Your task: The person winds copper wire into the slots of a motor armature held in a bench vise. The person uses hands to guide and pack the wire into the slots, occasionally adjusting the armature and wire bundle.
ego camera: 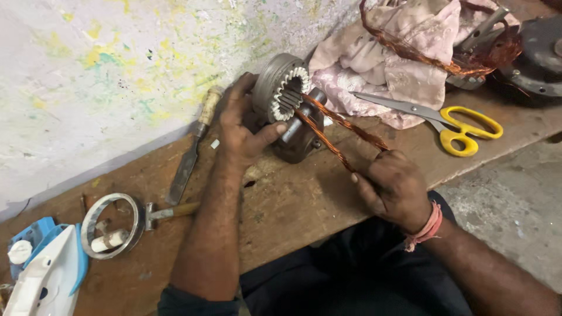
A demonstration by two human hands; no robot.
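From the head camera I see my left arm reaching forward from the lower middle, forearm nearly straight up the picture, wrist bent toward the wall. My left hand [243,131] is wrapped around the motor core [284,93], a grey metal ring with toothed slots that stands on edge on the wooden desk [293,210]; the fingers curl over its far side and the thumb presses at the rim near the slots. That hand is closed around it.

My right arm comes in from the lower right, elbow out, with a pink band at the wrist. My right hand [392,187] is closed in a fist around a bundle of copper wire [336,137], which runs taut in two strands from the fist up into the core's slots. The core sits near the middle of the desk, close to the paint-flecked wall.

Beside my left hand lies a chisel [190,158] with a wooden handle. Yellow-handled scissors [451,126] lie to the right, near a pink cloth [398,52]. A metal ring [111,225] rests at lower left.
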